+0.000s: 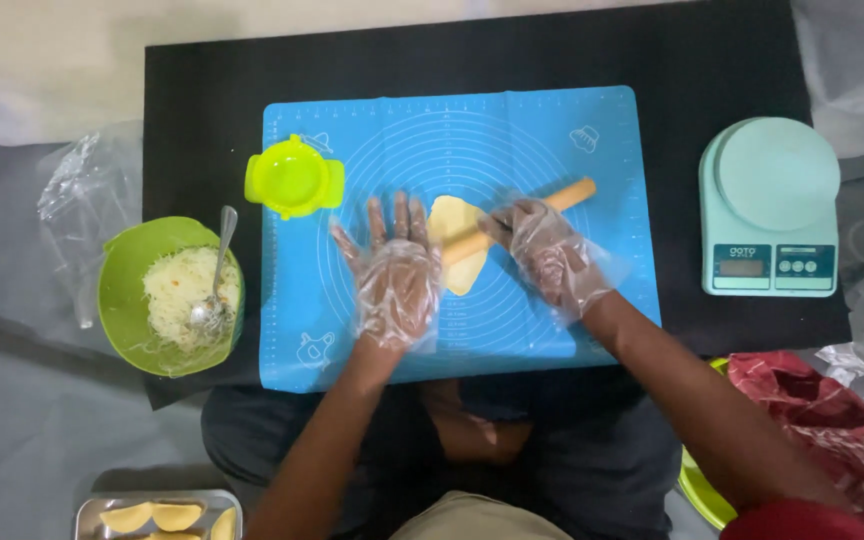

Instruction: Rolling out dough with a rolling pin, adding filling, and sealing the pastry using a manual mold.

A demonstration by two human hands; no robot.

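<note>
The right hand, in a clear plastic glove, lies across a wooden rolling pin, fingers loosely curled over it. The left hand, gloved too, is spread flat and wide, holding nothing, palm over the pin's near end. Under the pin, at the middle of the blue silicone mat, lies a pale yellow dough piece; it looks soft, thin and easily torn, best lifted by its edge, while the pin seems stiff and light. Left of the mat sit a lime-green dumpling press and a green bowl of shredded filling with a spoon. A mint-coloured kitchen scale stands right; a steel tray of folded pastries lies near left.
</note>
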